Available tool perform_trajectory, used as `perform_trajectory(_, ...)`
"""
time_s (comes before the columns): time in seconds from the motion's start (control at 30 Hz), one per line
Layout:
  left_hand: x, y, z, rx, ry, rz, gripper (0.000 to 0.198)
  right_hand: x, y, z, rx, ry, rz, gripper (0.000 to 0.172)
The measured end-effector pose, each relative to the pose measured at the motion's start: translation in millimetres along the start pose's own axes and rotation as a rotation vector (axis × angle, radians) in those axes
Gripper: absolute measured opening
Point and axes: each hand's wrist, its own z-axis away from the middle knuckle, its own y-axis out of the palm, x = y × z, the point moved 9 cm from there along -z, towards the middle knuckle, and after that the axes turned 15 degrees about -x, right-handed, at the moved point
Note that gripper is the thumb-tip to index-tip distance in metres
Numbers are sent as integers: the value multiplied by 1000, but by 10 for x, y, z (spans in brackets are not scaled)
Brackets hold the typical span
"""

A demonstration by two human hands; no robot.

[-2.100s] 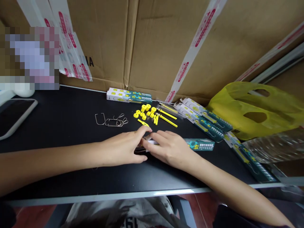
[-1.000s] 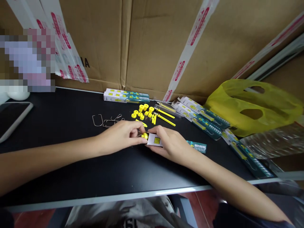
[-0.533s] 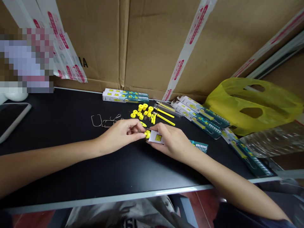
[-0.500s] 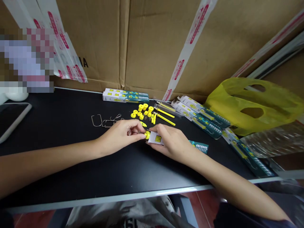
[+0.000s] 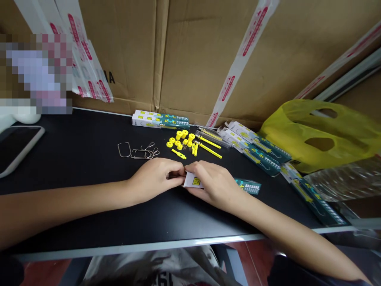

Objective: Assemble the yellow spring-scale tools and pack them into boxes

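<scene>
My right hand (image 5: 212,180) is wrapped round a slim white-and-green printed box (image 5: 248,186), whose white end points left. My left hand (image 5: 160,174) is closed at that end, fingertips pinched on a thin wire hook (image 5: 176,177), mostly hidden by the fingers. The rest of the hooked piece, a spring scale by the boxes' pictures, is out of sight at the box mouth. Beyond the hands lie yellow plastic caps (image 5: 178,135), a flat yellow piece (image 5: 179,154), small springs, yellow rods (image 5: 210,151) and bent wire hooks (image 5: 145,153).
Two similar boxes (image 5: 160,120) lie at the back, and several more boxes (image 5: 253,147) at the right. A yellow plastic bag (image 5: 285,131) and clear plastic packaging (image 5: 336,180) are beyond. A phone (image 5: 19,149) lies far left. Large taped cartons (image 5: 190,59) stand behind the black table (image 5: 89,222).
The yellow cap that showed between my hands at the box mouth is out of sight now. My left hand has moved up against the box end; the view has shifted slightly.
</scene>
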Motion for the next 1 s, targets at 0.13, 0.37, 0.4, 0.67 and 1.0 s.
perform_trajectory(0.13, -2, 16, 13, 4, -4, -3, 14, 53, 12, 0, -8, -33, 6, 16)
perform_trajectory(0.37, 233, 36, -67, -13, -169, 244, 16, -141, -14, 3, -19, 35, 45, 23)
perform_trajectory(0.4, 266, 40, -77, -15, -191, 278, 18, -175, -15, 4, -22, 47, 54, 23)
perform_trajectory(0.67, 373, 33, -78, -50, -276, 396, 15, -229, 3, 15, -16, 69, 70, 22)
perform_trajectory(1.0, 240, 120, 15, 0, -219, 308, 15, -36, 16, 1, 3, -6, 25, 21)
